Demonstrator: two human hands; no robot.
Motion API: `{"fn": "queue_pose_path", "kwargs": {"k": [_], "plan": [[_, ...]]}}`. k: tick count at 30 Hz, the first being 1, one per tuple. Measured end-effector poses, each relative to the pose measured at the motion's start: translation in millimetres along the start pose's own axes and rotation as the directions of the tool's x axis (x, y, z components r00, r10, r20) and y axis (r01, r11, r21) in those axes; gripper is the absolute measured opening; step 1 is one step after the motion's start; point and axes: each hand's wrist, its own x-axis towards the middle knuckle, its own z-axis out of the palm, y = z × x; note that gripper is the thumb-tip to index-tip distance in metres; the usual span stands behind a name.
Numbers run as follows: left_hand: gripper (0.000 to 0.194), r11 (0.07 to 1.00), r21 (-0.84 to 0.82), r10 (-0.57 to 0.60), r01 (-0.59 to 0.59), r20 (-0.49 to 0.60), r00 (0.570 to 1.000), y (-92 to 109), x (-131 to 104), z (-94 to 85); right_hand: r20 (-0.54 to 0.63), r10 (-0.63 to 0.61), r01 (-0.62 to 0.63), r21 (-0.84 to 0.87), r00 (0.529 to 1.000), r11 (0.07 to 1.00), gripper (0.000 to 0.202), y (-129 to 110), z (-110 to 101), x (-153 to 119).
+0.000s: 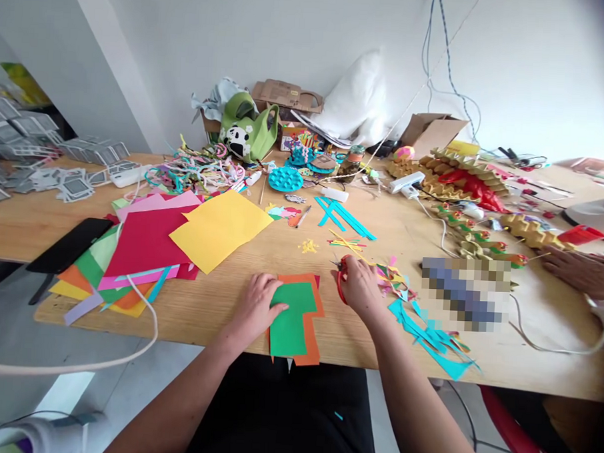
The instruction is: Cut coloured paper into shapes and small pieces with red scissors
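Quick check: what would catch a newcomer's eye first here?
Probably the green paper, lying on orange paper partly under the left hand, front and centre. Next, the red-handled scissors in the right hand, then the yellow sheet and crimson sheet atop the paper pile to the left.

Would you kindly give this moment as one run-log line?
left hand: touching green paper | right hand: holding scissors | orange paper: under green paper | yellow scraps: on table

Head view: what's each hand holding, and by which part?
Right hand: red scissors, by the handles. Left hand: no clear grip; it rests on the left edge of the green paper.
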Motion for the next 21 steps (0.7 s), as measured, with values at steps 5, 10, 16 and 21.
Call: {"fn": "queue_pose_path", "kwargs": {"k": [5,10,16,21], "plan": [[0.035,0.999,-0.01,0.032,-0.033,-0.045,0.998,-3,-3,3.3,0.028,-0.102,0.099,0.082,0.994,0.992,0.005,-34,16,-2],[0.035,0.999,-0.004,0.048,-0.049,-0.057,0.997,-4,-4,3.5,-0.057,0.087,-0.089,-0.035,0.995,0.995,0.008,-12,13,-5],[0.032,0.998,-0.008,0.063,-0.064,-0.062,0.996,-5,-5,3.8,-0.08,-0.064,0.068,0.04,0.995,0.997,0.022,-3,0,-5],[0.031,0.998,0.002,0.057,-0.057,-0.068,0.996,-6,-5,5.2,0.036,-0.198,0.198,0.018,0.98,0.98,0.017,-15,4,3]]}}
